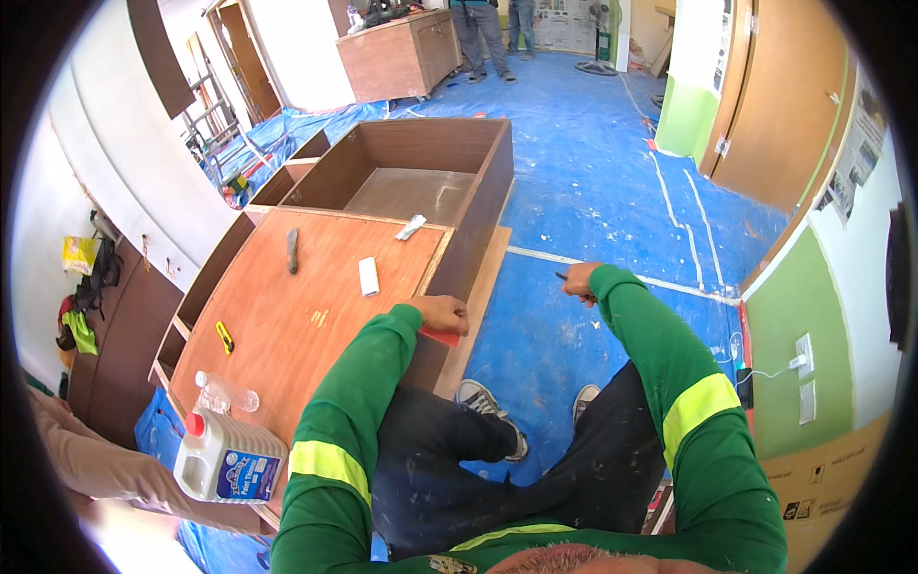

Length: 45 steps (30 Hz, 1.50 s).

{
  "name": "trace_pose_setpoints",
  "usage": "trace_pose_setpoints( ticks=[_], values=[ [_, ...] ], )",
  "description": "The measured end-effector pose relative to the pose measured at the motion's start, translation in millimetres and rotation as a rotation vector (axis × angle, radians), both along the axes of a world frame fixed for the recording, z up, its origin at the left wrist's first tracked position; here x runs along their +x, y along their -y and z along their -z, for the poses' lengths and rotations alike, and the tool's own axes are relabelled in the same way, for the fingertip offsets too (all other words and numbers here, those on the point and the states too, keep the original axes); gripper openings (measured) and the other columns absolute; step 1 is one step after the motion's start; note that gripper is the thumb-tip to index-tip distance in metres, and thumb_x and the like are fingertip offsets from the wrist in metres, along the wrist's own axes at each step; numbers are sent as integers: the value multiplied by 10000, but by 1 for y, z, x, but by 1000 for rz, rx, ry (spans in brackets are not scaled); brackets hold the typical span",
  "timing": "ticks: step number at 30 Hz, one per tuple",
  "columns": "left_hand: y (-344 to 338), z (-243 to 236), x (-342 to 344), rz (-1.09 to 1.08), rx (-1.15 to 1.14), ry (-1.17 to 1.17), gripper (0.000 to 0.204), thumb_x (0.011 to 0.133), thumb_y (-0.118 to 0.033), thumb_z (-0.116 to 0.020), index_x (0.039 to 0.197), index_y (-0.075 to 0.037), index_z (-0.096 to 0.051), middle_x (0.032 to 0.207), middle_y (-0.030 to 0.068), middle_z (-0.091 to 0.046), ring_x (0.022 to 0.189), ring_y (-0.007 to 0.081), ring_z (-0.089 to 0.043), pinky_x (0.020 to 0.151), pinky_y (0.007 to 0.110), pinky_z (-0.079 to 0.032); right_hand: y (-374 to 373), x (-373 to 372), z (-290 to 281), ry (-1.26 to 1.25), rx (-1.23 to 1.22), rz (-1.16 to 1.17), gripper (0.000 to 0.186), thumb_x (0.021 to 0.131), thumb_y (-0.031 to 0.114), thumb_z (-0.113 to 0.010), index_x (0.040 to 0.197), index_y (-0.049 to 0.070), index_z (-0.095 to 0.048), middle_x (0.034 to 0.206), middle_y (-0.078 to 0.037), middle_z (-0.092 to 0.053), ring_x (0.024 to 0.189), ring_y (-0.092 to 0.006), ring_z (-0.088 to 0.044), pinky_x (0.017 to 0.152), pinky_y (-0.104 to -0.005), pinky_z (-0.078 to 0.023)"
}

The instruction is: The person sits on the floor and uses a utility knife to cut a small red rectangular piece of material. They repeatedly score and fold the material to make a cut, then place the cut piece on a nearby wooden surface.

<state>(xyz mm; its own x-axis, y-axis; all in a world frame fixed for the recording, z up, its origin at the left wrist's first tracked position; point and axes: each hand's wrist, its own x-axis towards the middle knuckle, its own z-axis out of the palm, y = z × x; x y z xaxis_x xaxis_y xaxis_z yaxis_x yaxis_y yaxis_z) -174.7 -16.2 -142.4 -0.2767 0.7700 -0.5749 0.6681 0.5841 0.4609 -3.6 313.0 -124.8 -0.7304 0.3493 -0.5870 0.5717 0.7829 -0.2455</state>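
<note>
My left hand (442, 314) rests at the near right edge of a brown wooden cabinet (471, 251) lying on the floor. Its fingers are closed on a flat red piece (441, 337) that hangs down over the cabinet's side; its kind is unclear. Away from the cabinet, above the blue floor sheet, my right hand (580, 282) is closed round a small dark thing (561, 276), mostly hidden in the fingers. On the cabinet's reddish plywood panel (277, 316) lie a white block (369, 276), a crumpled white piece (411, 227), a long grey-brown piece (293, 251) and a yellow utility knife (225, 338).
A white jug (229, 459) with a red cap and a clear plastic bottle (228, 392) are at the panel's near left. Another person's leg (96, 445) is beside them. Blue sheeting (574, 172) covers the floor. Far off, people stand near a wooden cabinet (397, 57).
</note>
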Motion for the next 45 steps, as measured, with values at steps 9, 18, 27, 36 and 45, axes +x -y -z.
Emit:
trace_pose_setpoints(
  ticks=[9,18,27,36,45],
  values=[
    [4,12,-12,-8,88,63,580,849,-460,-761,1280,-73,-723,1202,132,-741,1102,273,-689,952,388,-534,-44,26,18,85,161,-27,311,975,271,-690,1046,-27,-744,816,-125,-734,677,-248,-678,644,-475,-548],
    [2,6,-7,3,-5,41,699,850,-504,-760,1387,-67,-668,1312,152,-709,1185,303,-671,995,399,-526,-33,-15,42,71,159,-203,324,984,266,-626,1075,-21,-746,855,-140,-750,718,-283,-700,681,-495,-565],
    [-1,4,2,43,-73,-24,690,838,-491,-763,1389,-84,-677,1322,152,-709,1198,314,-670,1018,405,-517,-7,-49,52,-3,171,-394,301,913,216,-565,1007,23,-776,885,-177,-774,753,-319,-726,724,-518,-570],
    [-6,16,-11,-51,-24,7,644,819,-465,-773,1364,-129,-702,1263,122,-735,1109,274,-700,949,394,-543,-11,-13,30,103,209,-337,317,954,295,-613,1087,44,-754,836,-125,-746,738,-287,-712,696,-485,-559],
    [0,8,-4,-45,-25,21,677,853,-461,-756,1411,-88,-663,1304,121,-722,1148,261,-688,972,385,-539,-46,13,27,113,148,-163,347,1008,327,-646,1209,56,-729,829,-116,-717,690,-263,-654,673,-486,-538]
  ],
)
